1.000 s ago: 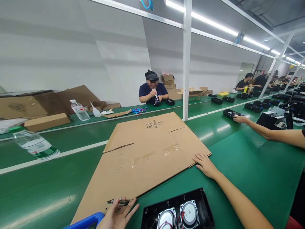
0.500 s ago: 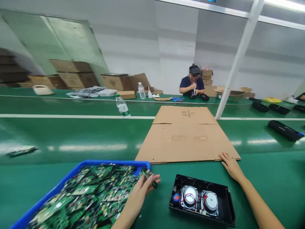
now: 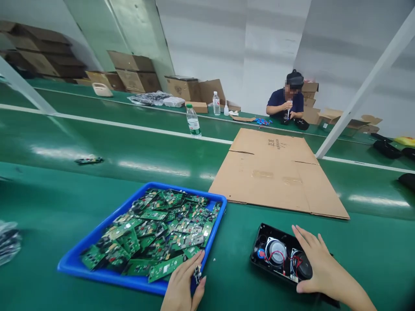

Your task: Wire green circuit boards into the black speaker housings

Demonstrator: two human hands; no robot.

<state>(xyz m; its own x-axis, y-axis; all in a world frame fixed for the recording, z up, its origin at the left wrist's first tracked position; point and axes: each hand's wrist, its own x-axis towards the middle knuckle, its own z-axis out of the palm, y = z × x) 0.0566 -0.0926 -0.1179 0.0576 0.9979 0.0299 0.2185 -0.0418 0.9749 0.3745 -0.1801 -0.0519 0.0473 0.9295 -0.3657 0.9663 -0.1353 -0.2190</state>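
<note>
My left hand (image 3: 185, 283) is at the near right corner of a blue tray (image 3: 216, 233) heaped with green circuit boards (image 3: 155, 231). Between its thumb and fingers is a circuit board (image 3: 197, 274), seen mostly edge-on and partly hidden by the hand. My right hand (image 3: 320, 268) spreads its fingers over the right part of a black speaker housing (image 3: 256, 254). Inside that housing are two round speakers (image 3: 276, 251) with red wires and a blue round part (image 3: 261, 253). The hand covers part of the right speaker; whether it touches the housing I cannot tell.
A flattened cardboard sheet (image 3: 275, 172) lies beyond the housing. A water bottle (image 3: 193, 122) stands farther back, and a loose circuit board (image 3: 89, 160) lies at left. Across the bench a person (image 3: 285, 101) works among cartons. A white post (image 3: 356, 99) rises at right.
My right hand has moved from the cardboard's edge to above the speaker housing. My left hand, holding the circuit board, has come nearer along the tray's right side. The view has tilted and turned left.
</note>
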